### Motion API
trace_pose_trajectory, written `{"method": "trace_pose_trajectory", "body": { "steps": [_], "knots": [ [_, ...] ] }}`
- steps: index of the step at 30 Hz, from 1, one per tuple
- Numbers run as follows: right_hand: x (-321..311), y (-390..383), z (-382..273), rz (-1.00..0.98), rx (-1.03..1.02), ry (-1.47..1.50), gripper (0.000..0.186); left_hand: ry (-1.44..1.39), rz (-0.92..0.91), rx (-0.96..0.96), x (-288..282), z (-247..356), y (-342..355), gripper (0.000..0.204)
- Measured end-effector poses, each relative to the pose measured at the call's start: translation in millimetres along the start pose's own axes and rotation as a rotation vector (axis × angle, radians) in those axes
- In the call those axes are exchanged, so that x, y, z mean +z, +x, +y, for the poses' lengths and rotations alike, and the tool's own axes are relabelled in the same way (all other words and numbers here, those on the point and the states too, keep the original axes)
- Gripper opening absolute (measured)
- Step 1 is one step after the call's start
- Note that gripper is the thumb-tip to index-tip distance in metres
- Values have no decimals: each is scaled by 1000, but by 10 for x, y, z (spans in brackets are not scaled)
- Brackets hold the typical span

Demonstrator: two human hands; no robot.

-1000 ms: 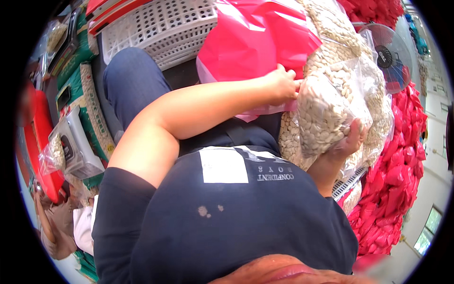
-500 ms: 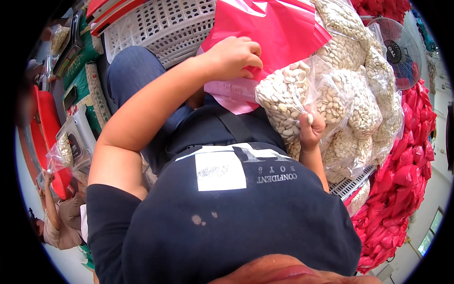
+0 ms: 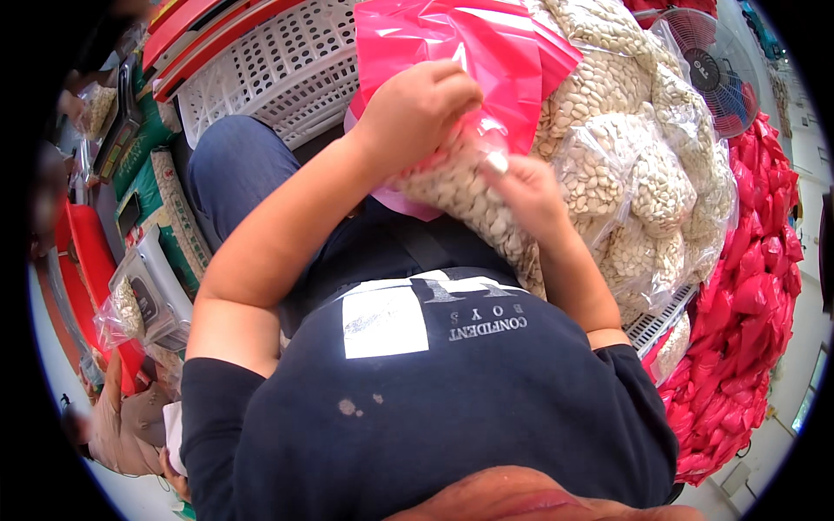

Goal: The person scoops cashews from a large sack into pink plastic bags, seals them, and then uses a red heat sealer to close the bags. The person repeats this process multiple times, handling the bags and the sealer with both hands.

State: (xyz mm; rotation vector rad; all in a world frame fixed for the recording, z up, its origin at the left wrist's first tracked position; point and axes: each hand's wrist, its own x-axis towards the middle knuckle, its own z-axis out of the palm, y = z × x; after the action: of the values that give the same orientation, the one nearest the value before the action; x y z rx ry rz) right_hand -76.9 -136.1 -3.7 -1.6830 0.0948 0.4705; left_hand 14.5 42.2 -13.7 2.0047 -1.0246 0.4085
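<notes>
Head view: left hand (image 3: pixel 417 108) has its fingers curled shut on the mouth of a small clear bag of pale seeds (image 3: pixel 473 204), pinching it against the lower edge of a pink plastic bag (image 3: pixel 460 52). Right hand (image 3: pixel 526 191) meets it from the other side, fingers closed on the same clear bag just below the neck, so the bag hangs between both hands over the lap, in front of the chest; the two-handed grip probably steadies the filled part while the top is gathered. Behind it, touching the pink bag, a heap of filled clear seed packets (image 3: pixel 651 174) rests in a larger clear sack. Upper left, a white perforated plastic basket (image 3: pixel 278 69). Right edge, a pile of pink bags (image 3: pixel 747 295) and a standing fan (image 3: pixel 708 65). Lower left, a weighing scale (image 3: pixel 152 291) wrapped in plastic.
</notes>
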Motion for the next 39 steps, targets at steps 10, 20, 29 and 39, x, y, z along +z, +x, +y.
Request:
{"method": "trace_pose_trajectory", "body": {
  "steps": [10, 20, 29, 39],
  "knots": [
    [-36, 168, -122, 207, 31, 685, 23, 495, -86, -250, -329, 90, -304, 58],
    [21, 511, -250, 375, 77, 1007, 21, 56, -172, -572, 41, 421, -417, 64],
    [-662, -61, -71, 377, -72, -62, 29, -171, -148, -676, 76, 222, -827, 67],
    [-686, 198, 256, 265, 303, -751, 44, -324, -291, -822, 87, 165, -836, 80]
  ]
}}
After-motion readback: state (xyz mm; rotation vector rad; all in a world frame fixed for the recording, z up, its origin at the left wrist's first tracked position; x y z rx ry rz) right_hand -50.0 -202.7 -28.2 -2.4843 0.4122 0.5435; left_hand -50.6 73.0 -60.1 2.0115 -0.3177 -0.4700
